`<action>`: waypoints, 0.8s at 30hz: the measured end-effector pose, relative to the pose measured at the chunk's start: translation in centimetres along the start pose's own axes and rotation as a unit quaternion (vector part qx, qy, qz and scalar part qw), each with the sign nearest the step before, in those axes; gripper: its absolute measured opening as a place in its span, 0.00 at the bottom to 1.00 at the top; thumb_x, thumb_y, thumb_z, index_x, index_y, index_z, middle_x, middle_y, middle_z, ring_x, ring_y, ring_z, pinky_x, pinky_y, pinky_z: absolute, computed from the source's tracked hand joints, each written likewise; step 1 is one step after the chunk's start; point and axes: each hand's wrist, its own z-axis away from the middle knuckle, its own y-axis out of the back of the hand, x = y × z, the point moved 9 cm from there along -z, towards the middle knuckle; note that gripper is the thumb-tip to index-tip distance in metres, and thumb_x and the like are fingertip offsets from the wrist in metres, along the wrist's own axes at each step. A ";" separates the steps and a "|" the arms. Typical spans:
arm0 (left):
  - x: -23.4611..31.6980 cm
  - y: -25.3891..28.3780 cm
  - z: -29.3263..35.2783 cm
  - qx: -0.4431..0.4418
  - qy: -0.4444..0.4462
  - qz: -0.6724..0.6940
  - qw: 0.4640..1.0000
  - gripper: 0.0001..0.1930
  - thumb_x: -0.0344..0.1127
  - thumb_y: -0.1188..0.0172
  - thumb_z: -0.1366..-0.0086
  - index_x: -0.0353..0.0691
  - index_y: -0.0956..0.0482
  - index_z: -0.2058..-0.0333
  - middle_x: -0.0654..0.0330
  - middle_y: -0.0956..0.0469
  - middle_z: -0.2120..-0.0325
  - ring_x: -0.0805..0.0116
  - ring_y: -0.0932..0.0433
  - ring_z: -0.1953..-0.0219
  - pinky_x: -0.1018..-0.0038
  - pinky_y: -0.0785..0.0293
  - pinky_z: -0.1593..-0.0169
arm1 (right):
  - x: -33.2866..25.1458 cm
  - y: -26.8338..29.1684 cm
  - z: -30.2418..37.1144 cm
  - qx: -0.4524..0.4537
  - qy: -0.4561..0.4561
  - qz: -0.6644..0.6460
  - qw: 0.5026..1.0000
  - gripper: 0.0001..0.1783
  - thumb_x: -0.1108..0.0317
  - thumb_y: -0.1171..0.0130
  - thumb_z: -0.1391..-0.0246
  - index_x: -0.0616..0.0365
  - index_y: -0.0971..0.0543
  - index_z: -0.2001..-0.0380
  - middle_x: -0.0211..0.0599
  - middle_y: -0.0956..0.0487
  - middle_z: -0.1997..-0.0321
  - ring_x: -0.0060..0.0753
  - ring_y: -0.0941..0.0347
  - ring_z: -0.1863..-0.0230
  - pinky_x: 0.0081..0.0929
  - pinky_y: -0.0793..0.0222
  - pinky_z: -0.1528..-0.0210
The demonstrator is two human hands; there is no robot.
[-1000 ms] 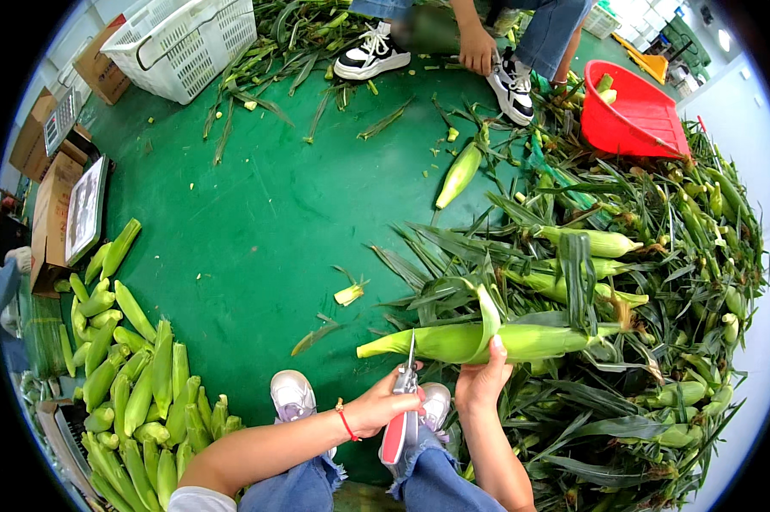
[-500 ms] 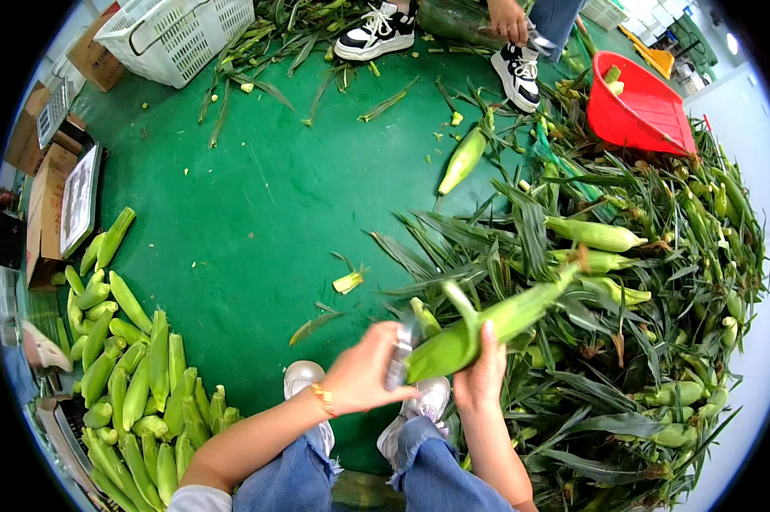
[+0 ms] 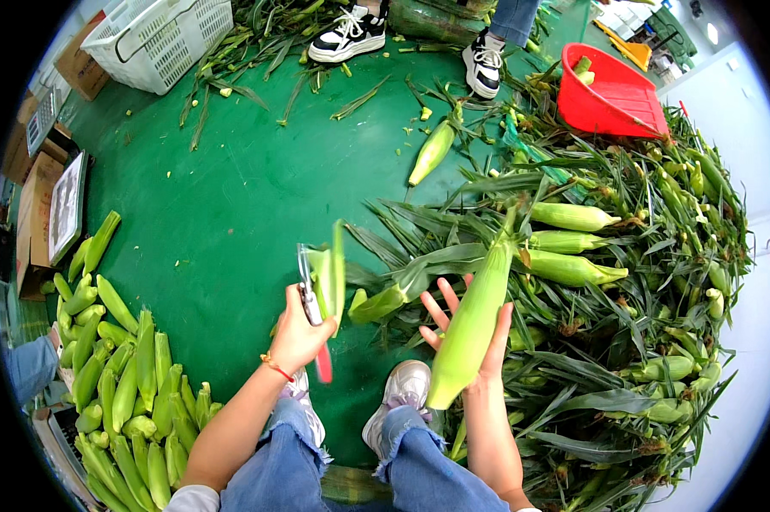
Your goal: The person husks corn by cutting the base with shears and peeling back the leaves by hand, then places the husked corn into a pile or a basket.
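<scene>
My left hand (image 3: 298, 331) is closed round a pair of pruning shears (image 3: 308, 294) with a red handle. By the blades is a blurred piece of green husk (image 3: 325, 277); whether the blades or my fingers hold it I cannot tell. Across the palm of my right hand (image 3: 492, 346) lies an ear of corn (image 3: 473, 328) in its pale green husk, blunt end towards me and tip pointing away. The thumb is along its right side, the other fingers spread on its left. Both hands are above my shoes, apart from each other.
Trimmed ears (image 3: 125, 392) are heaped at the left. A large pile of leaves and husks (image 3: 607, 367) fills the right, with a red scoop (image 3: 615, 98) behind it. A white basket (image 3: 159, 43) stands far left. Another person's shoes (image 3: 348, 36) are at the back.
My left hand has moved left with the shears, away from the ear's blunt end. The ear has swung more upright, and my right fingers have spread. A blue sleeve has appeared at the left edge.
</scene>
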 end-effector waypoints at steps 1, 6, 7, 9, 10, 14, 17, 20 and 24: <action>1.0 0.5 -0.3 0.060 -0.151 -0.192 0.968 0.23 0.31 0.38 0.52 0.37 0.37 0.57 0.47 0.29 0.62 0.50 0.28 0.60 0.61 0.30 0.56 | -0.5 -0.2 0.1 -0.005 0.009 0.068 0.998 0.46 0.34 0.51 0.51 0.44 0.49 0.35 0.43 0.50 0.31 0.55 0.42 0.38 0.53 0.29 0.55; -0.7 -4.1 1.1 -0.237 -0.079 -0.177 0.952 0.37 0.37 0.35 0.57 0.30 0.40 0.49 0.45 0.31 0.59 0.51 0.31 0.53 0.64 0.33 0.50 | -2.3 -2.1 -0.5 0.016 0.035 0.657 0.753 0.51 0.52 0.33 0.57 0.54 0.49 0.36 0.46 0.22 0.58 0.42 0.24 0.56 0.35 0.31 0.52; -0.4 -5.0 2.1 -0.323 -0.059 -0.087 0.940 0.41 0.37 0.37 0.56 0.30 0.46 0.44 0.46 0.33 0.57 0.54 0.32 0.50 0.66 0.35 0.47 | -2.2 -2.0 -0.5 0.024 0.005 0.710 0.704 0.49 0.49 0.35 0.55 0.55 0.49 0.37 0.55 0.24 0.55 0.54 0.26 0.53 0.41 0.31 0.54; -0.8 -5.9 3.0 -0.393 -0.058 0.008 0.918 0.43 0.36 0.37 0.54 0.31 0.51 0.42 0.45 0.34 0.55 0.54 0.33 0.49 0.68 0.36 0.47 | -1.6 -1.2 -0.7 0.038 0.021 0.804 0.593 0.46 0.46 0.35 0.56 0.57 0.43 0.40 0.50 0.24 0.57 0.53 0.26 0.56 0.41 0.30 0.57; -0.7 -6.0 3.1 -0.390 -0.097 0.024 0.916 0.43 0.36 0.38 0.53 0.32 0.53 0.41 0.45 0.37 0.53 0.55 0.34 0.49 0.68 0.37 0.46 | -1.1 -1.5 -0.6 0.022 0.046 0.821 0.569 0.44 0.46 0.35 0.57 0.57 0.40 0.42 0.47 0.25 0.59 0.52 0.26 0.58 0.41 0.30 0.59; 0.8 -6.8 1.4 -0.393 -0.149 -0.033 0.907 0.43 0.37 0.40 0.52 0.29 0.53 0.41 0.43 0.40 0.54 0.51 0.37 0.49 0.66 0.39 0.45 | -1.5 -3.1 -0.3 0.013 0.113 0.879 0.464 0.37 0.49 0.33 0.61 0.57 0.32 0.49 0.40 0.26 0.61 0.46 0.26 0.61 0.39 0.30 0.62; 0.3 -7.0 1.2 -0.415 -0.125 -0.009 0.901 0.44 0.37 0.40 0.53 0.29 0.55 0.40 0.43 0.40 0.54 0.50 0.37 0.49 0.66 0.39 0.45 | -1.9 -3.7 -0.5 0.015 0.150 0.901 0.406 0.36 0.51 0.31 0.65 0.54 0.29 0.52 0.36 0.27 0.63 0.41 0.28 0.64 0.36 0.31 0.64; 0.7 -6.8 1.4 -0.423 -0.129 -0.010 0.897 0.45 0.36 0.40 0.52 0.32 0.56 0.39 0.46 0.41 0.55 0.56 0.35 0.54 0.69 0.36 0.51 | -1.7 -3.2 -0.8 0.010 0.155 0.913 0.377 0.36 0.53 0.30 0.68 0.52 0.28 0.52 0.34 0.27 0.63 0.38 0.29 0.63 0.33 0.33 0.64; 0.8 -7.1 0.7 -0.367 -0.136 -0.024 0.920 0.35 0.35 0.40 0.54 0.31 0.44 0.47 0.48 0.36 0.61 0.57 0.32 0.61 0.69 0.33 0.56 | 0.5 -4.3 -0.2 -0.041 0.161 0.918 0.360 0.36 0.55 0.29 0.70 0.51 0.28 0.53 0.34 0.29 0.63 0.37 0.30 0.63 0.33 0.33 0.64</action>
